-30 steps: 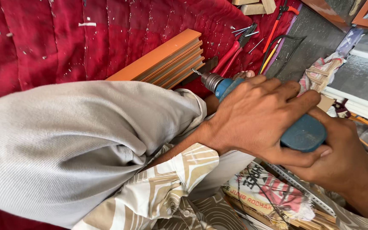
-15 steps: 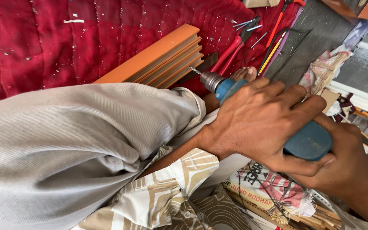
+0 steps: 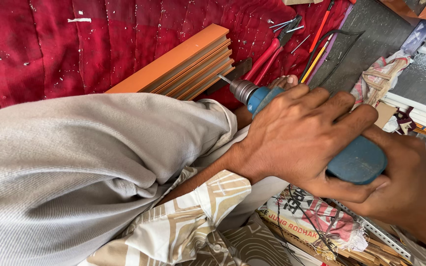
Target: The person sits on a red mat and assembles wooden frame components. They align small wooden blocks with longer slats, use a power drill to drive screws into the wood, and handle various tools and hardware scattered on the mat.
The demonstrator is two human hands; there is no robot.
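While clamped in both hands, left hand (image 3: 301,133) over right hand (image 3: 410,192), drill (image 3: 316,133) points upper left; bit nearly touching orange strips (image 3: 188,64), left nearer.

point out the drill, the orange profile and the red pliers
drill (image 3: 356,160), head view, on the blue rear body
orange profile (image 3: 176,59), head view, on its top face
red pliers (image 3: 267,56), head view, on a red handle
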